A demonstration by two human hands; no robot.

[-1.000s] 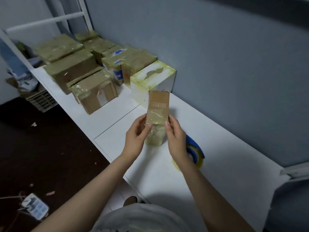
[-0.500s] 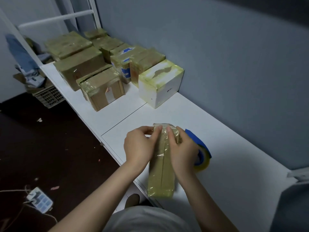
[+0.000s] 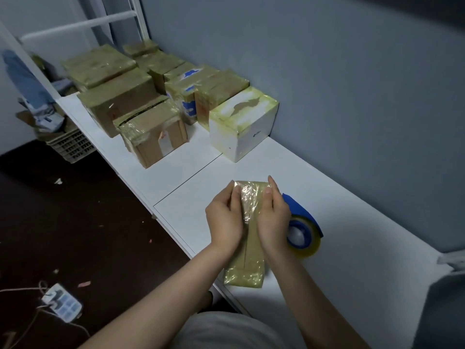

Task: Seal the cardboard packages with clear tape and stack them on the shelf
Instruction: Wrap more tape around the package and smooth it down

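A small, narrow cardboard package wrapped in clear tape lies flat on the white table, its long side pointing toward me. My left hand grips its left side and my right hand grips its right side. Both thumbs press on the crinkled tape at its far end. A blue tape dispenser with a roll of clear tape lies just right of my right hand.
Several taped cardboard boxes stand in rows at the table's far left, with a taped white box nearest. A grey wall runs along the back. A power strip and a crate are on the dark floor to the left.
The package stood upright between my hands a second ago. It has since been laid flat on the table, and my hands now hold its far end.
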